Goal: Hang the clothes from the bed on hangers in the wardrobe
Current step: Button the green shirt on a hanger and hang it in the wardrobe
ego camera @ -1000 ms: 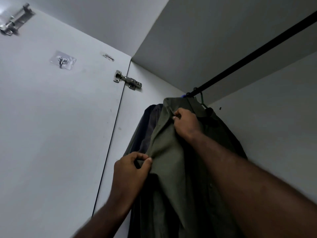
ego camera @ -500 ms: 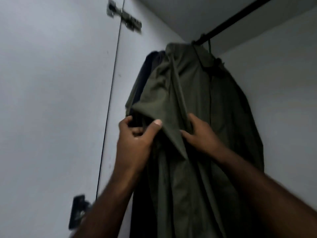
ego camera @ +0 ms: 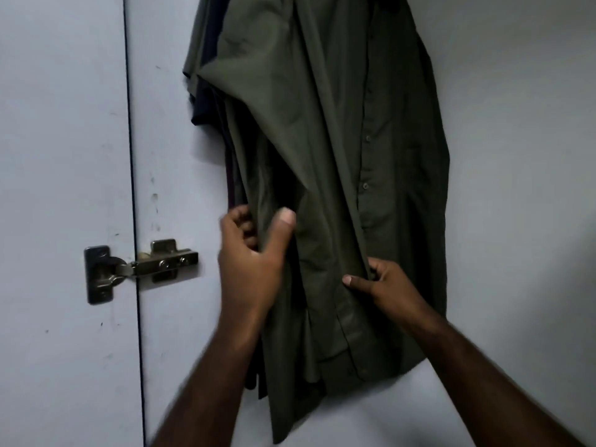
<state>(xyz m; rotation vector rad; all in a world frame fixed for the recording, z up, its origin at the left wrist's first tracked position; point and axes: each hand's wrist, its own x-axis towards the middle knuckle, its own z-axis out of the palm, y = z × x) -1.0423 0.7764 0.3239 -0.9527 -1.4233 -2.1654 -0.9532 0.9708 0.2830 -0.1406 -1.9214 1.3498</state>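
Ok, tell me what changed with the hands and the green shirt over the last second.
Both hands slid down the green shirt: the right hand from the collar to the lower button strip, the left hand down its open front edge. Both still pinch the fabric. The shirt still hangs beside the dark clothes.

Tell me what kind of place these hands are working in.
Most likely the inside of a wardrobe: an olive shirt hangs against white panels, darker garments hang behind it, and a cabinet hinge joins door and side panel.
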